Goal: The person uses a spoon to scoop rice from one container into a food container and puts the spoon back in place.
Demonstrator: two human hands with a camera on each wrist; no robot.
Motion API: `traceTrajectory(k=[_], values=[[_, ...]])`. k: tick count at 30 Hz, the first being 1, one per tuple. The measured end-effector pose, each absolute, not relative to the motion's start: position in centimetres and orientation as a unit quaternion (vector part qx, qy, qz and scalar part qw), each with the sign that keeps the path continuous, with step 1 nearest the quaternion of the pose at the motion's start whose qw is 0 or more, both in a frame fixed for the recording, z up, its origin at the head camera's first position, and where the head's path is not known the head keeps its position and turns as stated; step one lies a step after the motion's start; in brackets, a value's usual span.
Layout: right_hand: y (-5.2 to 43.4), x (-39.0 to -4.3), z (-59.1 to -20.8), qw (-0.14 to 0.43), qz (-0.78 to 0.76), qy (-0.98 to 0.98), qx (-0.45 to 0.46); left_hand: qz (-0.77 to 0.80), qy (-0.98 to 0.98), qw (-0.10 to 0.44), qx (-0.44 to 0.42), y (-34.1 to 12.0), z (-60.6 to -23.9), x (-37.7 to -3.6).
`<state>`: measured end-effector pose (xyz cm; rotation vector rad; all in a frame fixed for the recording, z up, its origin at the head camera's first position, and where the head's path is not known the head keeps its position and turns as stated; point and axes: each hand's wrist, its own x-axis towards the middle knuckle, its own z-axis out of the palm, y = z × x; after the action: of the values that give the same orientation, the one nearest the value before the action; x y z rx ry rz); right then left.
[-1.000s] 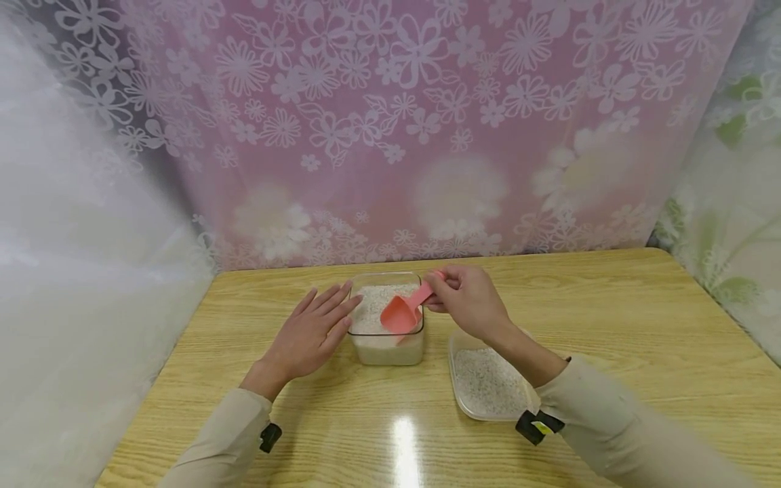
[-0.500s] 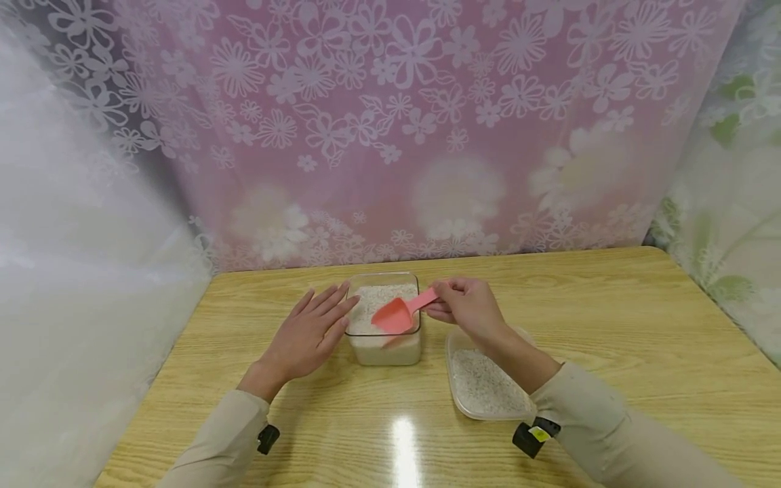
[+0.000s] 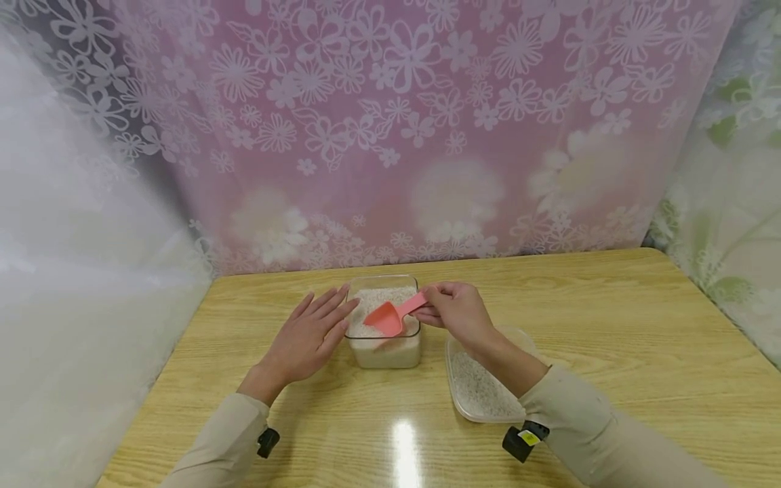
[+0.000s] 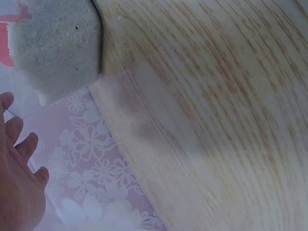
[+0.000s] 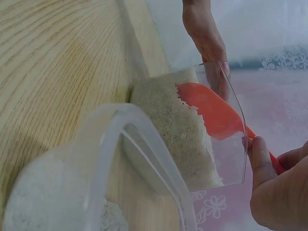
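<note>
A clear square container [image 3: 419, 349] filled with white rice [image 3: 381, 295] stands near the back of the table. My left hand [image 3: 304, 339] has its fingers extended, their tips at the container's left rim. Between thumb and fingers, my right hand [image 3: 460, 315] pinches the handle of a pink scoop [image 3: 386, 318], coming in over the right rim. In the right wrist view, the front of the scoop's bowl [image 5: 209, 108] is pushed into the rice behind the clear wall. Only part of the left hand [image 4: 19, 178] shows in the left wrist view.
A lower translucent tub [image 3: 456, 401], also with rice, stands at the right, partly covered by my right forearm. The wooden table [image 3: 293, 434] ends at a pink flowered curtain [image 3: 378, 176] behind. Pale sheets [image 3: 91, 271] hang at both sides.
The scoop has moved left and tipped lower into the rice, with my right hand and forearm moving along. My left hand has stayed at the container's left side.
</note>
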<state>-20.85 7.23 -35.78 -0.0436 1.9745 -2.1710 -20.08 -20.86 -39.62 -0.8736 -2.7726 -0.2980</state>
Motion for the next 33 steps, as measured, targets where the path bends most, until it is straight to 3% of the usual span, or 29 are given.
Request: traceTrajectory(k=[11,33], values=[[7.6,-20.5,-35.8,0.098,-0.748,0.657,-0.007,-0.107,-0.941,0.115,-0.299,-20.7,-39.7,-20.2],[10.1,-20.4,-36.3,0.141,-0.849,0.508,0.044,-0.108,-0.941,0.111,-0.300,-20.9,-39.8,-20.0]])
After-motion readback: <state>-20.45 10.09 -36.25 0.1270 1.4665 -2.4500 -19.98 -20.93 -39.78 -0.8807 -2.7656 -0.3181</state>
